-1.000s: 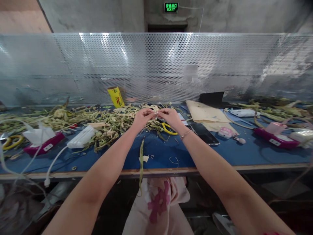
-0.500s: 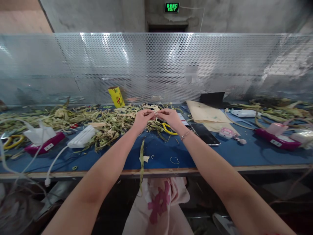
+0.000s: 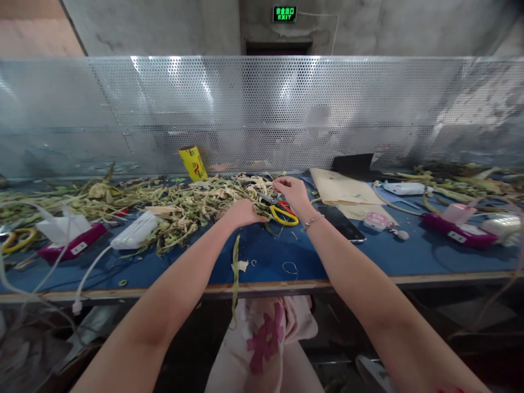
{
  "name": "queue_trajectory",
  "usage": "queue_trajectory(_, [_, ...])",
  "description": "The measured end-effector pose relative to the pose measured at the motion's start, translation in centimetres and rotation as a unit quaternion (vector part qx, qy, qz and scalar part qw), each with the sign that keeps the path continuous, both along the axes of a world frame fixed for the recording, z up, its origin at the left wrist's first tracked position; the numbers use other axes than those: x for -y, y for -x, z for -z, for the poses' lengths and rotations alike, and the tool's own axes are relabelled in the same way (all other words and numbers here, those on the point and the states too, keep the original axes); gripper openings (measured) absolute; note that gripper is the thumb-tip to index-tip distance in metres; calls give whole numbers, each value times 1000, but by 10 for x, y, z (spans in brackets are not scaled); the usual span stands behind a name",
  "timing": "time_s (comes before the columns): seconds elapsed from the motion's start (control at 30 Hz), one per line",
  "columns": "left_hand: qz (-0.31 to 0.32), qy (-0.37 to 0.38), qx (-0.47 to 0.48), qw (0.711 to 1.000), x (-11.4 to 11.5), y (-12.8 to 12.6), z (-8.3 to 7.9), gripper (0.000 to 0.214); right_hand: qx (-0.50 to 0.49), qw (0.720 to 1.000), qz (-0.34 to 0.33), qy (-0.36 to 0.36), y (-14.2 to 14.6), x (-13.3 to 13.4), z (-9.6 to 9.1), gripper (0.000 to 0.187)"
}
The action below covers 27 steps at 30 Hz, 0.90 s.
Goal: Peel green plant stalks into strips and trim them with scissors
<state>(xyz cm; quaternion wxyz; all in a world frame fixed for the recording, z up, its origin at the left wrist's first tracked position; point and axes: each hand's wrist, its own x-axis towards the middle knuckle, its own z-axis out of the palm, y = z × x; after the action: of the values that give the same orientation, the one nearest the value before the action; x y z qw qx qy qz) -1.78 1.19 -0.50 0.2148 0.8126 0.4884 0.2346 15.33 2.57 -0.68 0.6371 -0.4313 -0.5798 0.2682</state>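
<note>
A heap of dried, withered plant stems and leaves (image 3: pixel 192 204) covers the middle of the blue table. My left hand (image 3: pixel 243 213) is low at the heap's right edge, its fingers bent toward the right. What lies under those fingertips is hidden. Raised a little behind it, my right hand (image 3: pixel 295 192) has thumb and fingertips pinched together above the plants; anything between them is too small to make out. Scissors with yellow and red handles (image 3: pixel 285 215) lie between the two hands. A long dry strip of plant (image 3: pixel 236 267) hangs over the table's front edge.
A black phone (image 3: pixel 341 222), a pink earphone case (image 3: pixel 375 221) and brown cardboard (image 3: pixel 346 188) are on the right. Purple power strips (image 3: pixel 73 243) with cables and a white power bank (image 3: pixel 135 230) also lie there. A perforated metal screen (image 3: pixel 262 109) stands behind.
My hands, together at their fingertips before, have separated. The left dropped lower toward me; the right moved slightly right and up. The scissors now show more fully.
</note>
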Motion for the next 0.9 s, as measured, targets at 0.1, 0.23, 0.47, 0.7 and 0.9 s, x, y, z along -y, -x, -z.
queue_trajectory(0.1, [-24, -65, 0, 998, 1, -8, 10, 49, 13, 1000, 1, 6, 0, -2, 2, 18])
queue_trajectory(0.23, [-51, -98, 47, 993, -1, -17, 19, 48, 28, 999, -2, 17, 0, -1, 3, 17])
queue_trajectory(0.47, [-77, -116, 64, 988, -9, -20, 27, 17, 29, 999, 3, 17, 1, 2, 0, 17])
queue_trajectory(0.7, [-89, -91, 163, 978, -6, -16, 14, 25, 37, 999, 3, 13, 0, 1, 0, 17])
queue_trajectory(0.9, [-70, -11, 297, 952, -16, -11, 8, 24, -26, 998, -65, -8, 7, 7, -3, 17])
